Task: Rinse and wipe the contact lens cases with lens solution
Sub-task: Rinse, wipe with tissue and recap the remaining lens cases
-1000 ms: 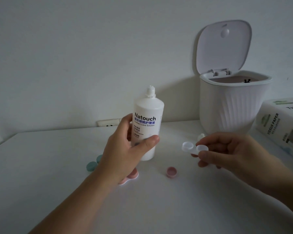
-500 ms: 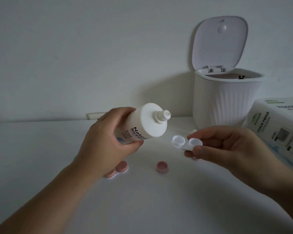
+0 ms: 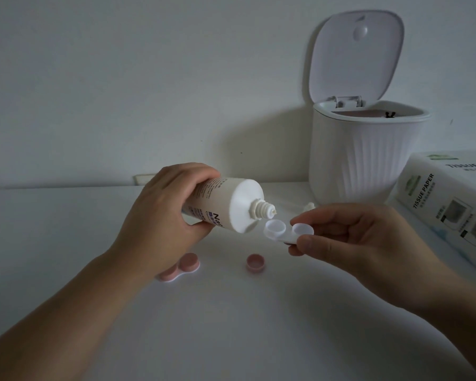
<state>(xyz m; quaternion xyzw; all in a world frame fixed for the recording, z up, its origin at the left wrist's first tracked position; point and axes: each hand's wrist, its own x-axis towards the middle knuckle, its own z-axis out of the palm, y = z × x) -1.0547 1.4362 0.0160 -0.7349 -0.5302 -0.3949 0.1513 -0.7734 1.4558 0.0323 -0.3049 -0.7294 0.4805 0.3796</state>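
1. Our left hand (image 3: 160, 215) has its fingers (image 3: 187, 174) curled round the lens solution bottle (image 3: 226, 207), clamped on its body. Our right hand (image 3: 368, 243) pinches the white lens case (image 3: 286, 232) at its right-hand well, thumb in front and fingers behind.
2. The white lens case is held in the air above the bench (image 3: 231, 325), just below and right of the bottle's nozzle (image 3: 264, 211). Both wells are open and face up; its long axis runs left to right, tilted slightly down to the right.
3. The bottle lies nearly level, long axis left to right, uncapped nozzle pointing right and a little down at the case's left well.
4. We judge this the rinse step on the white case: next comes a gentle squeeze with the nozzle over the well.
5. Left of the white case and lower, on the bench, sit a pink lens case (image 3: 180, 268) and a loose pink cap (image 3: 255, 262). Behind the white case stands an open-lidded bin (image 3: 363, 155), with a tissue paper pack (image 3: 445, 202) to its right.
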